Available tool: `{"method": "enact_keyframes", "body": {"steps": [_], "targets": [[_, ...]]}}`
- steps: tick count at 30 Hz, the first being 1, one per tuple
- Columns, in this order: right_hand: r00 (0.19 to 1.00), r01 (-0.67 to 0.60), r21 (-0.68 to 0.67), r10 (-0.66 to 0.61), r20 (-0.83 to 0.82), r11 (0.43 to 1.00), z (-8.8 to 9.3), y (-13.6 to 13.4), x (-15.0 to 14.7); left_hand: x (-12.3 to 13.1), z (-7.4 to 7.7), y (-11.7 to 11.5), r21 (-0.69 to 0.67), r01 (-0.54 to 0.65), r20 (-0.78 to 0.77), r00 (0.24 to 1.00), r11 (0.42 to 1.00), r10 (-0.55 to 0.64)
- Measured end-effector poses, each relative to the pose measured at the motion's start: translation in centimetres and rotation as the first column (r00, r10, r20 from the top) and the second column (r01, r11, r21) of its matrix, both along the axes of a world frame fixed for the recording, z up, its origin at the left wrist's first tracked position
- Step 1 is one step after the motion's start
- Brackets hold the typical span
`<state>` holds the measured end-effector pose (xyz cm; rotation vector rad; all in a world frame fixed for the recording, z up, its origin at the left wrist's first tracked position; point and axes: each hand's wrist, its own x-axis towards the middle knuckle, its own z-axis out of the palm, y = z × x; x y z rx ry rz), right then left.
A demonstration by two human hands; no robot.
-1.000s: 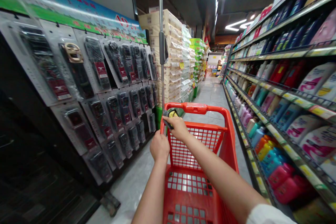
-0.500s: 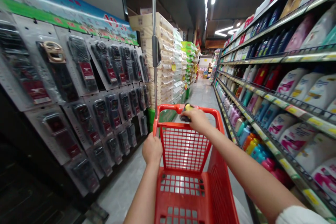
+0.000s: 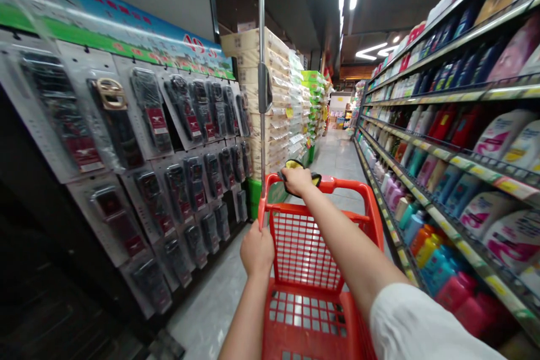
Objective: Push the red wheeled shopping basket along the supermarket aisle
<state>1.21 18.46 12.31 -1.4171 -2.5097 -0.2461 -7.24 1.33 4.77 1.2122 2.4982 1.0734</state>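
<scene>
The right hand (image 3: 297,179), clamped on a yellow-black cloth (image 3: 300,167), is now pressing it on the cart (image 3: 337,247) rim's far edge, further left than before. The left hand (image 3: 257,247) is still gripping the cart's near-left corner, beside the pole (image 3: 261,39).

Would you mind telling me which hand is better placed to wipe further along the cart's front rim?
The right hand, probably. It lies on the red cart's front rim with the yellow cloth under it, while the left hand grips the cart's left edge nearer the person.
</scene>
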Motion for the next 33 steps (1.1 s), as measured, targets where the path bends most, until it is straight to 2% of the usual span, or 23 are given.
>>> {"method": "enact_keyframes", "body": {"steps": [3, 5, 8, 10, 13, 16, 18, 20, 24, 28, 30, 33], "targets": [[0.987, -0.154, 0.040, 0.156, -0.049, 0.987, -0.5, -0.1, -3.0, 0.0, -0.1, 0.0, 0.013, -0.003, -0.015, 1.000, 1.000, 0.003], [0.952, -0.281, 0.040, 0.284, -0.115, 0.959, -1.3, -0.3, -3.9, 0.0, -0.1, 0.0, 0.006, -0.010, -0.031, 0.999, 1.000, 0.010], [0.894, -0.402, -0.001, 0.392, -0.215, 0.916, -2.6, -0.9, -3.8, 0.1, -0.1, 0.0, -0.012, -0.017, -0.039, 0.999, 1.000, 0.016], [0.886, -0.416, -0.005, 0.404, -0.229, 0.909, -2.8, -1.3, -3.2, 0.1, -0.1, 0.0, -0.018, -0.015, -0.045, 0.999, 1.000, 0.014], [0.937, -0.328, 0.064, 0.333, -0.103, 0.942, -1.9, -1.6, -2.4, 0.1, -0.2, 0.0, -0.025, -0.004, -0.079, 0.997, 1.000, 0.002], [0.990, -0.140, 0.123, 0.138, 0.023, 0.983, -0.4, -1.5, -2.0, 0.1, -0.1, 0.0, -0.036, 0.002, -0.116, 0.993, 0.999, -0.007], [0.998, -0.039, 0.119, 0.032, 0.058, 0.992, 0.3, -1.5, -1.5, 0.1, 0.0, 0.1, -0.044, 0.001, -0.123, 0.992, 0.999, -0.007], [0.998, 0.014, 0.115, -0.021, 0.062, 0.993, 0.8, -1.5, -0.5, 0.1, 0.1, 0.1, -0.055, 0.001, -0.120, 0.993, 0.998, -0.007], [0.997, 0.018, 0.078, -0.024, 0.080, 0.997, 1.0, -1.6, 3.9, 0.1, 0.2, 0.3, -0.070, 0.015, -0.123, 0.992, 0.997, -0.023], [0.980, -0.005, 0.020, 0.001, 0.200, 1.000, 1.2, -1.2, 11.3, 0.1, 0.3, 0.4, -0.072, 0.021, -0.117, 0.993, 0.997, -0.029], [0.971, 0.038, -0.010, -0.035, 0.238, 0.999, 1.7, -0.8, 15.4, 0.2, 0.4, 0.4, -0.080, 0.017, -0.106, 0.994, 0.997, -0.026], [0.949, 0.195, -0.006, -0.187, 0.253, 0.981, 2.5, -0.3, 20.0, 0.3, 0.5, 0.4, -0.082, 0.017, -0.097, 0.995, 0.997, -0.025]]}}
